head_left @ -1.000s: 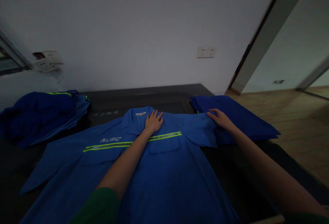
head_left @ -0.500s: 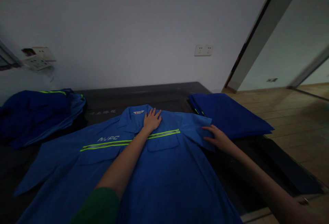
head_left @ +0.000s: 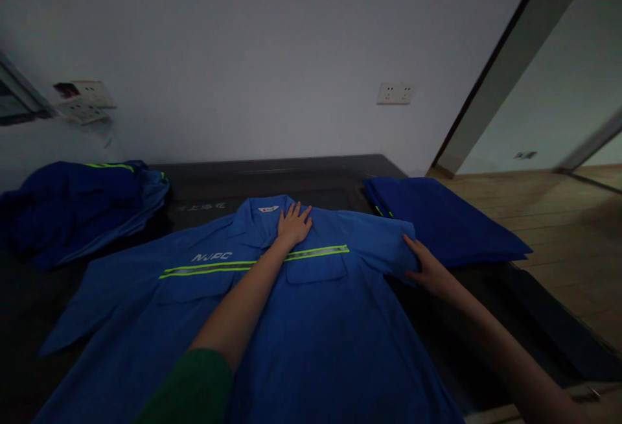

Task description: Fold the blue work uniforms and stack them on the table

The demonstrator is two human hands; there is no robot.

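Observation:
A blue short-sleeved work shirt point(head_left: 321, 320) with yellow-green reflective strips and "NJPC" lettering lies spread out, its collar toward the wall. My left hand point(head_left: 294, 224) rests flat on it just right of the collar, fingers spread. At the end of the sleeve on the right, my right hand point(head_left: 430, 268) has its thumb and fingers around the cuff edge, pinching the cloth; part of the fingertips is hidden by the sleeve.
The dark table point(head_left: 272, 174) stands against a white wall with sockets point(head_left: 395, 93). A crumpled blue garment pile point(head_left: 82, 203) lies at the left, folded blue clothing point(head_left: 442, 216) at the right. Wooden floor point(head_left: 558, 216) shows beyond.
My right hand has closed on the sleeve cuff, and the sleeve looks straighter and drawn slightly outward. My left hand stays on the shirt. The view has shifted slightly.

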